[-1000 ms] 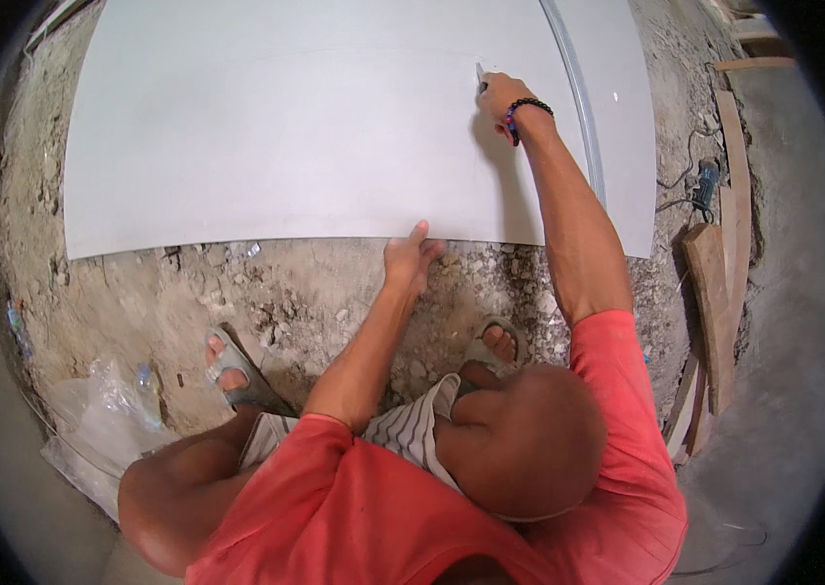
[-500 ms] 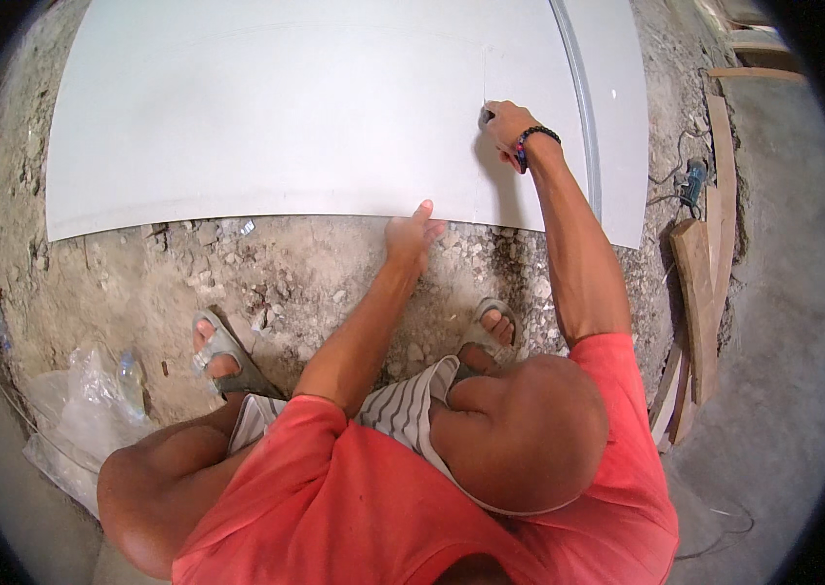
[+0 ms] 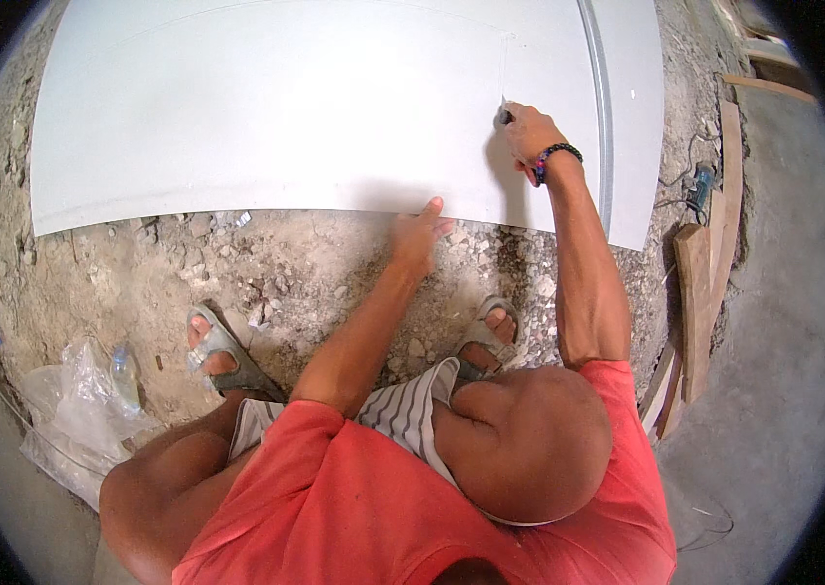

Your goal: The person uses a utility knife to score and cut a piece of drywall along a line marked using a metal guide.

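A large white board (image 3: 266, 117) lies flat in front of me. My left hand (image 3: 416, 240) is closed on its near edge, thumb on the top face and fingers at the rim. Further right, my right hand (image 3: 535, 136) is closed around a small dark grey utility knife (image 3: 504, 116), mostly hidden by the fingers. Its thin tip meets the board at the lower end of a faint straight line (image 3: 506, 63) running away from me. To the right of that hand, a long grey metal strip (image 3: 600, 107) lies across the board.
Rubble and stones (image 3: 276, 263) cover the ground under and before the board. Wooden planks (image 3: 693, 302) and a blue-green power tool (image 3: 701, 185) with a cord lie at the right. Clear plastic sheeting (image 3: 91, 400) and a plastic bottle (image 3: 126, 375) are at the left.
The view has shifted a little. My right hand has drawn the knife slightly toward me along the faint line. My left hand stays at the board's near edge.
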Available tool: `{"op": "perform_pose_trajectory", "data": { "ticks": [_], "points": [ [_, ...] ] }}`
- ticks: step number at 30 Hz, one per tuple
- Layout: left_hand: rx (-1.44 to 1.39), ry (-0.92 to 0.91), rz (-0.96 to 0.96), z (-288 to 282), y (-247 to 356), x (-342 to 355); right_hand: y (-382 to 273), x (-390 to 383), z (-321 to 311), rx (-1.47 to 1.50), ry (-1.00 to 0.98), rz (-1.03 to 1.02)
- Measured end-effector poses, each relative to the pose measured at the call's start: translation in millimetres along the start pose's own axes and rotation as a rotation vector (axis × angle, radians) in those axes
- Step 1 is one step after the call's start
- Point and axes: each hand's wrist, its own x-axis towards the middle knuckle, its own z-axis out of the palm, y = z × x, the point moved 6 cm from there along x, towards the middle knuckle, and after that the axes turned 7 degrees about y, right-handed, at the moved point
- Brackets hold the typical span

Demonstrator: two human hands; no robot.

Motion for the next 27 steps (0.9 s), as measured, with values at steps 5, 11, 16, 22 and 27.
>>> {"op": "perform_pose_trajectory", "data": {
  "ticks": [5, 11, 16, 22, 27],
  "points": [
    [0.05, 0.103, -0.025, -4.1, -4.2, 2.6, -3.2, -4.0, -2.0, 0.024, -0.009, 0.055],
    [0.039, 0.091, 0.012, -0.4, -1.4, -1.4, 19.5, 6.5, 10.5, -0.142, 0.208, -0.171],
    [0.033, 0.13, 0.02, -8.4, -7.2, 3.9, 17.1, -5.1, 19.3, -0.151, 0.196, -0.08],
    [-0.01, 0.067, 0.078, 0.0, -3.8, 9.4, 20.9, -5.8, 20.8, -0.216, 0.179, -0.097],
    [0.01, 0.056, 0.068, 7.1, 4.5, 3.7, 23.4, -19.0, 25.8, -0.219, 0.238, -0.091]
  ]
}}
